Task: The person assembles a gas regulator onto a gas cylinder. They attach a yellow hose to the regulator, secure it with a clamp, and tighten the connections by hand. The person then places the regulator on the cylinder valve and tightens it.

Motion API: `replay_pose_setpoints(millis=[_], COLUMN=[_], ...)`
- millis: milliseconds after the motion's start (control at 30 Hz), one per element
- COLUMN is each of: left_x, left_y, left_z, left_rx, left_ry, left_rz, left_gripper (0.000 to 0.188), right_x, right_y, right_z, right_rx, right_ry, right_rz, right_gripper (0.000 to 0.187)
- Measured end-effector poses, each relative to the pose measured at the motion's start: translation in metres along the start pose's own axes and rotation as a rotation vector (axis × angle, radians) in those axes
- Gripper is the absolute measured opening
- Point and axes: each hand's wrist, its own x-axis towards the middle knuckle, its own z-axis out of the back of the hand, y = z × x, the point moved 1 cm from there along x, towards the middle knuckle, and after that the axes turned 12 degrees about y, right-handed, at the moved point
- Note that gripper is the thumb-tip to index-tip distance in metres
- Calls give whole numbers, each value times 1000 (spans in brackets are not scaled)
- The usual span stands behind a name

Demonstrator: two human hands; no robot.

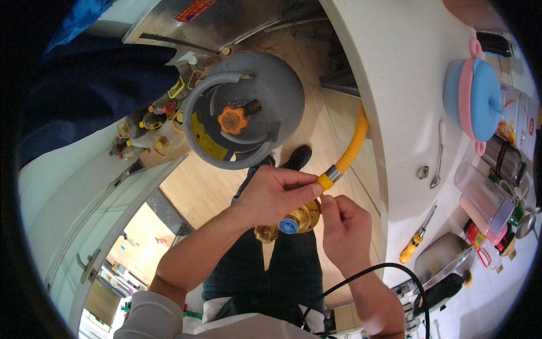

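My left hand (276, 195) is closed, with thumb and fingers pinching the yellow end of a corrugated gas hose (354, 138) just below its metal sleeve (333, 173). Directly beneath hangs a brass gas regulator (307, 216) with a round blue label, close against the hose end. My right hand (347, 229) is closed in a pinch beside the regulator's neck. What lies between its thumb and finger is hidden. Farther off, a grey gas cylinder (288, 85) stands on the floor, its orange valve knob (232, 120) inside the collar, apart from both hands.
To the right runs a white counter (389, 73) with a small spoon (440, 155), a yellow-handled screwdriver (418, 236) and a blue-and-pink lidded pot (480, 99). Several bottles (161, 144) stand left of the cylinder. A black cable (389, 265) loops by my right forearm.
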Motion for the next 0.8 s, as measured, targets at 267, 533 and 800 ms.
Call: replay_pose_setpoints(millis=[267, 533, 800], left_x=[-1, 1, 2], left_y=[-3, -13, -5], left_z=[7, 4, 0], left_rx=[86, 13, -54], left_ry=[32, 0, -10], left_rz=[19, 48, 16], left_gripper=[34, 33, 31], right_x=[8, -22, -6], right_y=[-2, 6, 3], right_z=[15, 23, 24], right_rx=[454, -1045, -1200], right_ry=[235, -190, -257], right_rz=[-394, 428, 700], right_gripper=[34, 28, 17])
